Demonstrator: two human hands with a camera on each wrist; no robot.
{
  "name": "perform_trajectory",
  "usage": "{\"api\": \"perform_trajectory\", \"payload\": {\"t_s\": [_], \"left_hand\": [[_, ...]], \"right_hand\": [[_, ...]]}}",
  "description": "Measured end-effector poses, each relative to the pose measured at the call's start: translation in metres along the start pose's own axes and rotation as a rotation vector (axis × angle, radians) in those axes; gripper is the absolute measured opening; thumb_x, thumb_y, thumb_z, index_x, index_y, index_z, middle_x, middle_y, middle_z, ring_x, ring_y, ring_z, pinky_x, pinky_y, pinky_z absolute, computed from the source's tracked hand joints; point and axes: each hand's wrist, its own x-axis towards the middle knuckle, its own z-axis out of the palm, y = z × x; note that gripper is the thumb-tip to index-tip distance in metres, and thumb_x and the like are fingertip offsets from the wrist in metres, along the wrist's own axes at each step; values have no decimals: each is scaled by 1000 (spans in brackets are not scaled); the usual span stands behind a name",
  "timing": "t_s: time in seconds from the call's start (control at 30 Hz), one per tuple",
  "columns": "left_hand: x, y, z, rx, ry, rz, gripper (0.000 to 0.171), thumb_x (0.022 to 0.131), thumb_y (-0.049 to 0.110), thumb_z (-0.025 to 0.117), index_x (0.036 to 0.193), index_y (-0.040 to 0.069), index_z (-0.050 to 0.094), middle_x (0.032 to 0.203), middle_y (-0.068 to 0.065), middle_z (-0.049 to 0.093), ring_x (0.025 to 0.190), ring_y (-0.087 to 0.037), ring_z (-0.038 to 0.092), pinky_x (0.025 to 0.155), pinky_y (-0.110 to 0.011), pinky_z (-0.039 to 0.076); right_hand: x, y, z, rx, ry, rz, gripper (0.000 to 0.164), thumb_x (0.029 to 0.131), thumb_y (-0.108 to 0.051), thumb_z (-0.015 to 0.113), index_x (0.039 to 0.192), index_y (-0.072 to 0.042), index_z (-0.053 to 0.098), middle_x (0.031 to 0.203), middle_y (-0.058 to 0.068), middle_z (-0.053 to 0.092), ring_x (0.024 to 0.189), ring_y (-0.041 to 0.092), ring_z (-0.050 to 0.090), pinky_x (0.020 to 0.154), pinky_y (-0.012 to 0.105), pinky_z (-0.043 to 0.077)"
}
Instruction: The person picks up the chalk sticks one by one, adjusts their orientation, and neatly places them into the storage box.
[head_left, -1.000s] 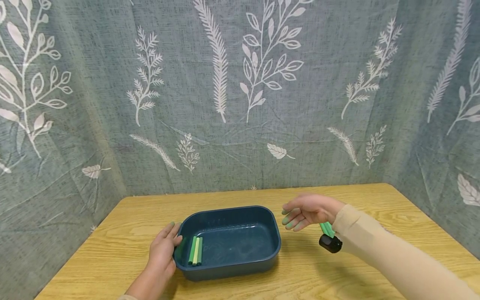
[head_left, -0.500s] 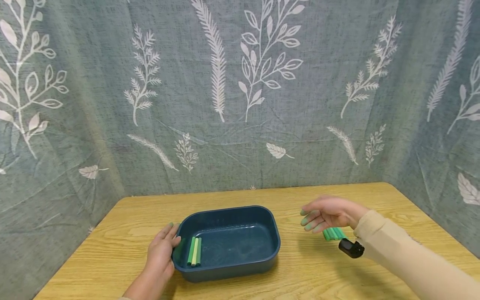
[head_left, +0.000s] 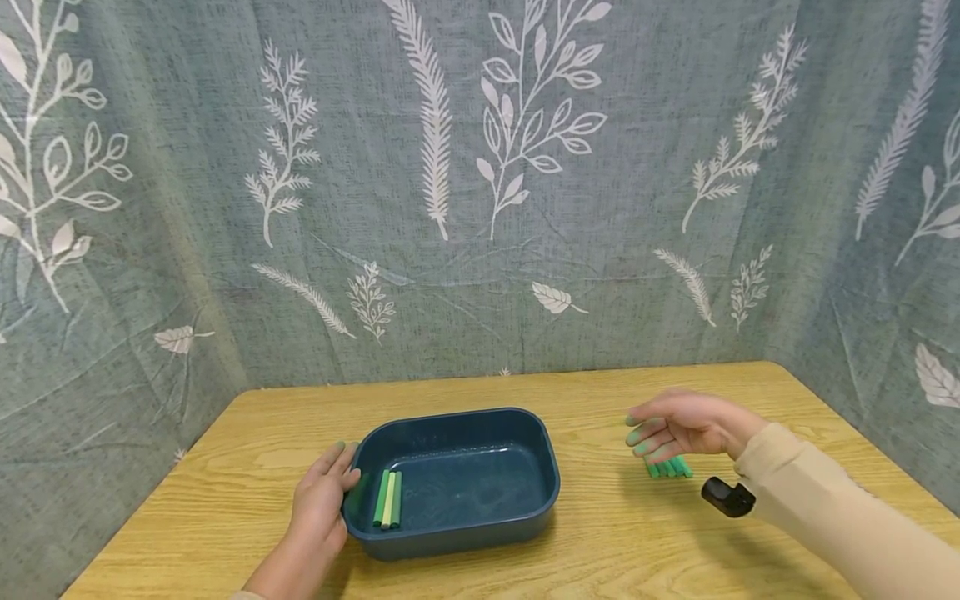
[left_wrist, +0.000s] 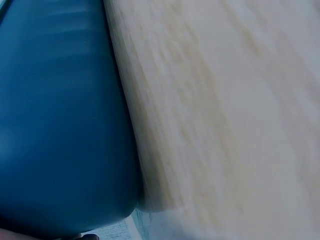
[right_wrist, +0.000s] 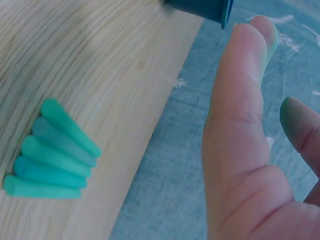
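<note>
A dark blue tub (head_left: 487, 508) sits mid-table with three green sticks (head_left: 388, 499) lying at its left end. My left hand (head_left: 322, 497) rests against the tub's left rim, fingers straight; the left wrist view shows only the tub's wall (left_wrist: 60, 125) and the wood. My right hand (head_left: 675, 425) hovers open and empty, fingers spread with green-stained tips, just above a fan of several green sticks (head_left: 667, 467) on the table right of the tub. The right wrist view shows those sticks (right_wrist: 52, 152) lying side by side, apart from my fingers (right_wrist: 240, 100).
The wooden table (head_left: 600, 542) is walled on three sides by a grey-green leaf-print curtain (head_left: 480, 192). A black wrist camera (head_left: 726, 497) hangs under my right sleeve.
My right hand has moved rightward away from the tub and now hovers over the loose green sticks. The left hand and tub have stayed put.
</note>
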Motion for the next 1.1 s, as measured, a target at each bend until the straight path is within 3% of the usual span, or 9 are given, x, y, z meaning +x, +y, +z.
{"api": "perform_trajectory", "payload": {"t_s": [0.2, 0.43, 0.77, 0.87, 0.97, 1.1], "left_hand": [[0, 1, 0, -3, 4, -5, 61, 104, -3, 27, 152, -1, -10, 159, -22, -3, 145, -36, -7, 116, -45, 17], [0, 1, 0, -5, 0, -4, 60, 104, -3, 26, 152, -1, -10, 159, -21, -3, 145, -35, -7, 116, -44, 17], [-1, -1, 2, -4, 8, -4, 62, 103, -6, 28, 152, -2, -9, 158, -23, -2, 145, -36, -7, 117, -45, 15], [-1, 0, 2, -1, 11, -6, 62, 103, -6, 28, 152, -2, -9, 158, -23, -2, 145, -36, -8, 117, -45, 15], [-1, 1, 3, 3, 13, -10, 61, 103, -5, 28, 152, -2, -9, 159, -22, -1, 145, -35, -8, 117, -45, 14], [-1, 1, 2, 5, 16, -9, 61, 103, -4, 28, 152, -2, -8, 159, -22, -1, 145, -35, -7, 117, -45, 14]], "right_hand": [[-5, 6, -12, 3, 23, 5, 43, 103, -17, 45, 135, 12, 41, 97, 10, 68, 80, 15, 69, 74, 29, 57], [-8, 14, -27, 12, 43, 16, 54, 104, -16, 44, 142, 18, 27, 99, 10, 68, 80, 15, 70, 73, 28, 57], [-7, 42, -48, 20, 152, 63, 62, 104, -17, 42, 145, 20, 12, 97, 9, 68, 81, 16, 68, 74, 29, 57], [-5, 49, -52, 1, 193, 90, 60, 103, -17, 45, 144, 19, 20, 93, 7, 68, 78, 17, 68, 73, 30, 58], [-2, 54, -56, -16, 208, 111, 49, 103, -17, 47, 138, 15, 37, 92, 7, 67, 77, 17, 67, 73, 31, 58], [4, 57, -58, -38, 219, 153, 27, 102, -20, 50, 109, 2, 64, 83, 4, 64, 70, 14, 65, 67, 28, 57]]}}
